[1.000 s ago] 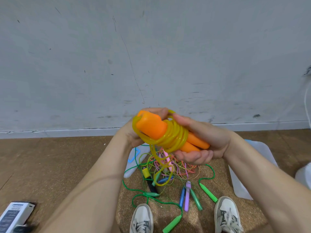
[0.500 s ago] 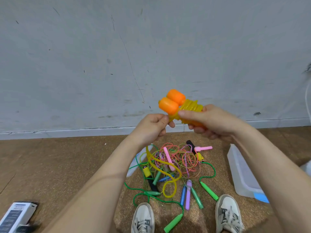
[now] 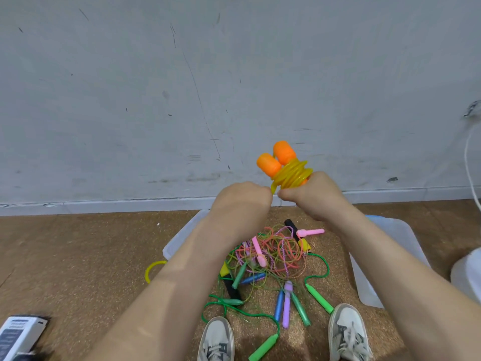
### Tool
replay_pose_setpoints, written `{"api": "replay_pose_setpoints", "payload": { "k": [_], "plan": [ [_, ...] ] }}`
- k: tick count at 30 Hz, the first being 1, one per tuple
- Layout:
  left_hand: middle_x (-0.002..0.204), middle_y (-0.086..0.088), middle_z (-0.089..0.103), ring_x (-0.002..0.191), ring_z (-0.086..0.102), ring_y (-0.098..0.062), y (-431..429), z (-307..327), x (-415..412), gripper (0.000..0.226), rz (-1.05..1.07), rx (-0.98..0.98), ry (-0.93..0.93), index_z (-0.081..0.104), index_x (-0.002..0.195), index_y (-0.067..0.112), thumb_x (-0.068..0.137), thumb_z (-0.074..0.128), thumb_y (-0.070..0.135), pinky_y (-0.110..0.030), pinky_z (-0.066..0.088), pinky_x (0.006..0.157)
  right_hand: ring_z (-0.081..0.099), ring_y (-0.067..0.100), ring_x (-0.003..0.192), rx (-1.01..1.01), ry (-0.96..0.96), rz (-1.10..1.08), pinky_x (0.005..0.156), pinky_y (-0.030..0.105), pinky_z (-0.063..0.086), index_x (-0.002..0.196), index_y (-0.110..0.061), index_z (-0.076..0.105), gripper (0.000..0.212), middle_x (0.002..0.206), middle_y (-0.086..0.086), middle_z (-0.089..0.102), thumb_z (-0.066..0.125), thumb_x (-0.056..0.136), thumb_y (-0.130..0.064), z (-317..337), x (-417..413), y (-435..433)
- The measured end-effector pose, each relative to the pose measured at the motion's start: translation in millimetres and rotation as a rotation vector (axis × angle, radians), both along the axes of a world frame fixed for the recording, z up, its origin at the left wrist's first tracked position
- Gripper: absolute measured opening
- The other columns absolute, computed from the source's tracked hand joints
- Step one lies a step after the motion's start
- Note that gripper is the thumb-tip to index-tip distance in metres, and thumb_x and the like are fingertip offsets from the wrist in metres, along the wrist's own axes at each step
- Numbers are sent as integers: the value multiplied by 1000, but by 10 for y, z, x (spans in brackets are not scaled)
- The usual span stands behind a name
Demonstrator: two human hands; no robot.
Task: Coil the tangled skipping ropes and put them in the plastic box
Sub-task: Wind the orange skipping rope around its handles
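My right hand (image 3: 313,196) grips a yellow skipping rope (image 3: 291,175) wound round its two orange handles (image 3: 276,158), held up in front of the wall. My left hand (image 3: 242,201) pinches the loose yellow cord right beside the coil. A yellow loop (image 3: 152,269) of cord shows past my left forearm, over the floor. On the floor below lies a tangle of other ropes (image 3: 270,256) with pink, green, blue, purple and black handles. A clear plastic box (image 3: 398,230) stands on the floor at the right, partly hidden by my right arm.
A clear plastic lid or tray (image 3: 179,241) lies behind my left arm. My two shoes (image 3: 216,337) stand at the bottom edge. A white and dark carton (image 3: 18,334) sits at bottom left, a white object (image 3: 466,274) at the right edge. Brown floor meets a grey wall.
My left hand has risen from below to meet my right hand at the coil, pulling the hanging yellow cord up. The loose loop now trails out to the left of my forearm.
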State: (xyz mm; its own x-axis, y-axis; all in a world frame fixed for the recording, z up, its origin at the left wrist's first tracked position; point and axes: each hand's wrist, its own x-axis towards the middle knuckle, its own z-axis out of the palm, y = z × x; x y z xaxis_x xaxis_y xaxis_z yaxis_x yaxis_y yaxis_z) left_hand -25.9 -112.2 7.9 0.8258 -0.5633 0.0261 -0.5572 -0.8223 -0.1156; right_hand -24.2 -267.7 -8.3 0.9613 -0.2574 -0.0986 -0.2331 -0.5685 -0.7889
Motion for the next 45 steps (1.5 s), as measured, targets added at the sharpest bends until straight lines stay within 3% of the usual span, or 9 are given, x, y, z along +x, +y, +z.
{"api": "replay_pose_setpoints", "payload": {
  "k": [4,11,18,22,27,33,39,42,45],
  "plan": [
    [81,-11,53,81,58,-34,-16,18,-14,11,-58,-1,-70,60,96,10,92,52,16,-35,32,59,50,27,70,-436,67,178,61,28,36,61,-20,44,30,61,-2,44,68,71,-33,-83,-44,102],
    [74,1,64,69,54,-13,192,189,49,41,-52,-356,171,61,86,24,59,83,47,-28,39,61,60,23,70,-527,335,609,65,31,47,77,-9,66,52,72,4,64,80,62,-56,-65,-79,130],
    [67,16,58,62,51,3,211,170,54,61,1,-332,456,72,107,33,51,86,50,-8,36,53,63,15,89,-568,339,861,86,34,52,96,-24,70,66,93,-5,70,74,53,-74,57,-213,82],
    [68,12,61,63,54,0,202,113,95,57,40,-395,452,75,99,30,48,87,50,-15,38,55,64,14,79,-506,261,827,79,38,53,85,-24,69,86,79,-4,70,48,43,-96,67,-230,82],
    [67,12,65,64,57,-2,186,84,93,48,45,-397,459,76,93,26,52,86,48,-21,45,60,56,14,62,-658,168,703,59,32,45,71,-17,58,78,63,-3,59,51,53,-93,119,-322,144],
    [51,3,54,50,46,-5,448,210,198,14,113,-926,698,76,81,17,69,80,23,-19,37,49,51,15,54,-383,124,651,57,35,39,61,-13,58,57,53,-5,50,68,65,-69,283,-285,137],
    [54,6,58,51,51,-2,408,143,165,35,155,-1027,893,66,51,17,76,70,40,-17,44,55,44,15,49,32,119,776,52,29,33,61,-11,60,56,52,2,50,61,58,-68,464,-382,92],
    [52,14,48,43,46,2,264,-37,236,32,305,-849,664,49,62,21,89,58,6,-11,36,51,44,15,47,214,21,625,49,27,33,55,-13,58,44,51,5,51,62,70,-54,418,-330,62],
    [43,10,34,35,25,-4,129,-112,162,39,213,-1005,678,37,61,19,93,34,-3,-15,21,38,42,16,44,329,-60,464,45,26,32,57,-13,56,41,49,6,51,54,77,-49,382,-279,38]
  ]
}}
